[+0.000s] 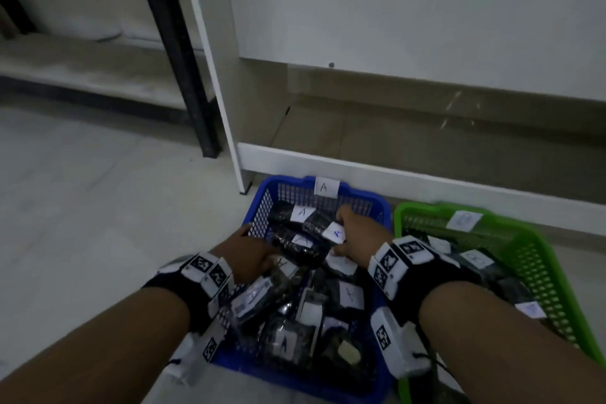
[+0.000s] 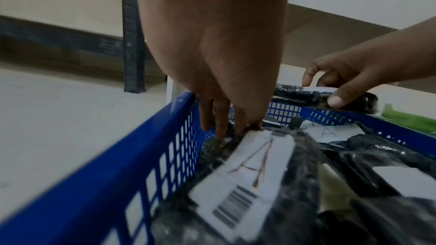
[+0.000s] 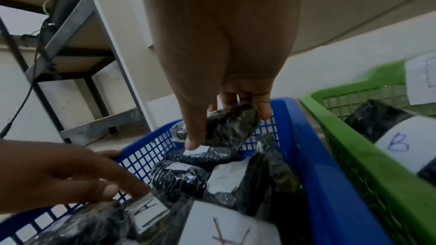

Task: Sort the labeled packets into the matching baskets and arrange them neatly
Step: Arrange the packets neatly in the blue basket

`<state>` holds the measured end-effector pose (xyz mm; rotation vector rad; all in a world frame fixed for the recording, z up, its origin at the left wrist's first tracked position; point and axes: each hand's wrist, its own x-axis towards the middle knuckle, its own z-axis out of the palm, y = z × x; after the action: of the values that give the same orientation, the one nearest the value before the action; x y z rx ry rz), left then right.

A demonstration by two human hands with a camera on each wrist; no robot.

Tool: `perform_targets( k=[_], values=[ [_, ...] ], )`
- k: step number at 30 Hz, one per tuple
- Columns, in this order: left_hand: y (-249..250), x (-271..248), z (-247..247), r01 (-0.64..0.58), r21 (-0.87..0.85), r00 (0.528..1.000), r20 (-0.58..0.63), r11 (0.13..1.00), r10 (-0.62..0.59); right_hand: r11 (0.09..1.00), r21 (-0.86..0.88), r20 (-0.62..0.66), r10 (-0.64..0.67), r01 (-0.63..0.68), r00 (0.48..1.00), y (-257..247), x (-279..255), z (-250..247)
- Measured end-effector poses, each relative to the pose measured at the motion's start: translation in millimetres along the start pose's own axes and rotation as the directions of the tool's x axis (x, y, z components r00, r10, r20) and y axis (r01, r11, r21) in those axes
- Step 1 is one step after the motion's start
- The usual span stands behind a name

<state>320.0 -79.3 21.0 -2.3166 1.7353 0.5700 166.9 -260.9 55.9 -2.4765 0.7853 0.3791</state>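
Note:
A blue basket [image 1: 262, 216] tagged A [image 1: 324, 188] holds several black plastic-wrapped packets with white A labels. Beside it on the right, a green basket [image 1: 537, 259] tagged B [image 1: 464, 220] holds packets labeled B [image 3: 398, 144]. My right hand [image 3: 224, 126] grips a black packet [image 3: 233, 122] between thumb and fingers, lifted above the far end of the blue basket [image 3: 306, 137]. My left hand [image 2: 224, 128] reaches down with straight fingers at the basket's left wall [image 2: 141, 137]. Its fingertips touch an A-labeled packet [image 2: 254, 165] and its thumb lies on the rim.
The baskets stand on a pale tiled floor [image 1: 98, 207] against the base of a white cabinet [image 1: 393, 26]. A black post [image 1: 183, 75] rises at the back left. A metal rack [image 3: 70, 34] with cables stands farther left.

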Motion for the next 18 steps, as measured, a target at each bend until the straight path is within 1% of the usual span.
perform_targets(
  k=[2,4,5,7,9,10,11,13,14,15,18],
  values=[
    [7.3,0.9,3.5,0.073,0.001,0.997,0.031,0.997,-0.073,1.000,-0.001,-0.011,0.020,-0.020,1.000,3.0,2.0,4.4],
    [14.4,2.0,0.0,0.115,0.014,0.993,0.033,0.993,-0.116,0.999,-0.015,-0.009,0.038,-0.039,0.999,10.7,1.8,12.3],
    [16.9,1.1,-5.1,0.132,0.025,0.990,0.056,0.991,-0.133,0.999,-0.027,-0.002,0.039,-0.039,0.999,14.7,0.7,18.0],
    [19.7,2.3,-22.6,0.148,0.074,0.981,0.118,0.986,-0.156,0.999,-0.035,0.033,0.031,-0.030,0.999,20.9,-3.4,23.6],
    [22.9,6.4,-47.9,0.170,0.094,0.967,0.176,0.981,-0.185,1.000,-0.005,0.063,0.010,-0.010,0.998,21.7,-6.4,21.9],
    [24.3,15.2,-57.3,0.174,0.096,0.967,0.171,0.980,-0.188,1.000,0.012,0.068,0.004,-0.005,0.998,21.5,-6.9,17.0],
    [25.8,25.3,-66.5,0.175,0.087,0.971,0.152,0.981,-0.187,0.999,0.035,0.076,-0.009,0.006,0.997,20.8,-6.5,11.3],
    [29.3,42.9,-74.9,0.145,0.017,0.984,0.100,0.989,-0.146,0.998,0.066,0.107,-0.029,0.022,0.994,20.4,-3.4,1.9],
    [29.2,52.7,-73.0,0.117,-0.007,0.990,0.075,0.993,-0.116,0.998,0.063,0.104,-0.032,0.025,0.994,21.3,-1.7,-1.5],
    [29.6,60.4,-69.9,0.100,-0.012,0.992,0.077,0.995,-0.098,0.998,0.053,0.096,-0.035,0.030,0.995,22.6,-1.1,-5.0],
    [28.5,72.6,-54.5,0.011,0.037,0.988,0.155,0.999,-0.017,0.998,0.061,0.093,-0.036,0.030,0.995,23.9,-4.6,-8.0]
  ],
)
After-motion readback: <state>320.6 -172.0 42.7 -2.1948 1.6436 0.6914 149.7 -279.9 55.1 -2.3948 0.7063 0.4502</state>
